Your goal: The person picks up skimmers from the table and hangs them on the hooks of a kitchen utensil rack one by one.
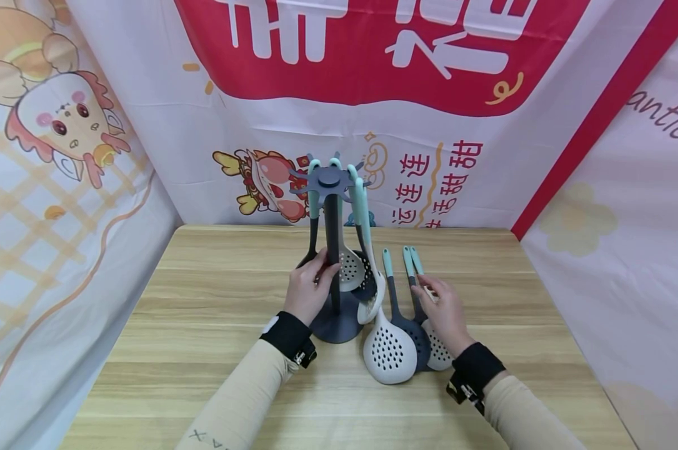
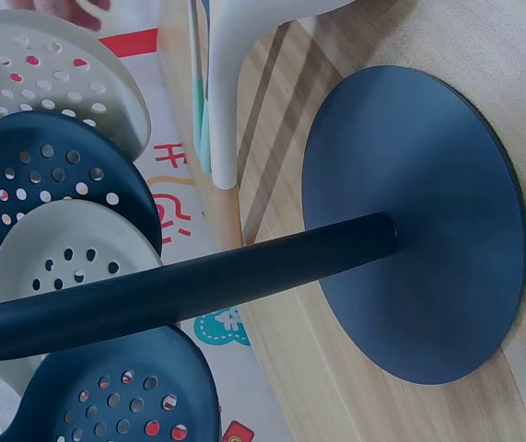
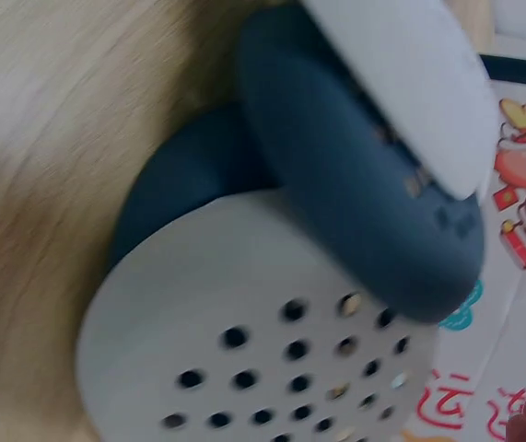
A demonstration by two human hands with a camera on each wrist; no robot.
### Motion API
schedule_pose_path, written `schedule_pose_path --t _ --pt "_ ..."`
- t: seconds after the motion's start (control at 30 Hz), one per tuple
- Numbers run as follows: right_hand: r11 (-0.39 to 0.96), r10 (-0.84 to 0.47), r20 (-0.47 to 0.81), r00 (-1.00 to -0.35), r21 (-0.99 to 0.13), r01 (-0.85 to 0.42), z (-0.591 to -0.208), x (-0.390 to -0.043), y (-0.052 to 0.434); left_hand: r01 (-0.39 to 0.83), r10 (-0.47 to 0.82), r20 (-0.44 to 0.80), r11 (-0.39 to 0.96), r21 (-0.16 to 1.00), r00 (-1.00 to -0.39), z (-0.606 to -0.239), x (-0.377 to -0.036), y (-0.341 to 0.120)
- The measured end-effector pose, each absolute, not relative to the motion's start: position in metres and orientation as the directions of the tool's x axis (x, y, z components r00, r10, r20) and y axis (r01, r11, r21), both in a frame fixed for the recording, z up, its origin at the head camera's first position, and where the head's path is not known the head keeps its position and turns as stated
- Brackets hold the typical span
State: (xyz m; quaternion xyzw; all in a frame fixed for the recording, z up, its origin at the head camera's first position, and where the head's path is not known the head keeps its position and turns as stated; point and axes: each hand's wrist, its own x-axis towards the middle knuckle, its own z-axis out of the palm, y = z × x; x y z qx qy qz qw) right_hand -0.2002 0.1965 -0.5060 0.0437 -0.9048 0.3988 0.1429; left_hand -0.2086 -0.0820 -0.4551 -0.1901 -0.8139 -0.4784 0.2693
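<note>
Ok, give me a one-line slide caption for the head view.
Left hand grips the utensil stand's pole while the right hand holds skimmer handles lying on the wooden table.

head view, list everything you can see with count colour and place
utensil stand: 1, dark grey, pole on a round base at the table's middle, star-shaped top
hanging utensils: several, exact count unclear, mint handles with white or dark perforated heads, hung from the stand's top
loose skimmers: 3, one white head in front, one dark, one white, mint-tipped handles, lying overlapped right of the stand
table: 1, light wood grain
backdrop cloth: white and red with cartoon figures and characters, behind and on both sides
left hand: 1, black wristband, beige sleeve, holds the stand's pole
right hand: 1, black wristband, beige sleeve, grips the handles of the loose skimmers
</note>
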Motion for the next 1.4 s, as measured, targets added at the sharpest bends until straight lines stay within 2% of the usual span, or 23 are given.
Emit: schedule_pose_path --t 0.37,0.73,1.27,1.4 --pt "0.741 0.092 0.077 -0.993 -0.672 0.017 -0.523 -0.204 0.217 0.58 0.057 0.631 0.464 0.67 -0.774 -0.455 -0.208 -0.082" --pt "0.738 0.159 -0.097 -0.983 -0.65 0.183 -0.535 -0.209 0.224 0.565 0.057 0.612 0.459 0.685 -0.789 -0.455 -0.208 -0.082" --pt "0.766 0.16 -0.169 -0.973 -0.6 0.23 -0.541 -0.216 0.226 0.578 0.156 0.568 0.392 0.716 -0.808 -0.443 -0.21 -0.09" --pt "0.753 0.143 -0.189 -0.972 -0.616 0.231 -0.54 -0.216 0.226 0.584 0.212 0.544 0.324 0.745 -0.812 -0.436 -0.211 -0.091"
